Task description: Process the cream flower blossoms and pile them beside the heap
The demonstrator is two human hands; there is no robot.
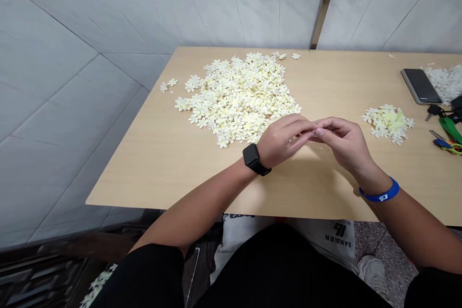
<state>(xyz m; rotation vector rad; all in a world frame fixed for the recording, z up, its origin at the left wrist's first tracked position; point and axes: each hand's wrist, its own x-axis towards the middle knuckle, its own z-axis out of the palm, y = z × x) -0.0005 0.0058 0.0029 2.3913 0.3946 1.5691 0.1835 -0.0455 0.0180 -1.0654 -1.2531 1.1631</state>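
My left hand (285, 140), with a black watch on its wrist, and my right hand (342, 143), with a blue wristband below it, meet fingertip to fingertip above the table. Both are closed in a pinch. Whatever lies between the fingers is too small and too covered to make out. Just beyond my left hand spreads a large heap of small white artificial flowers (241, 96) with pale yellow centres. To the right of my right hand sits a smaller pile of similar flowers (388, 122).
A phone (420, 85) lies at the table's right, beside a pile of thin white pieces (447, 82). Keys (434, 110) and colourful-handled scissors (447, 144) are near the right edge. The wooden tabletop (144, 163) meets a tiled wall (216, 14). More flowers (97, 286) show low at left.
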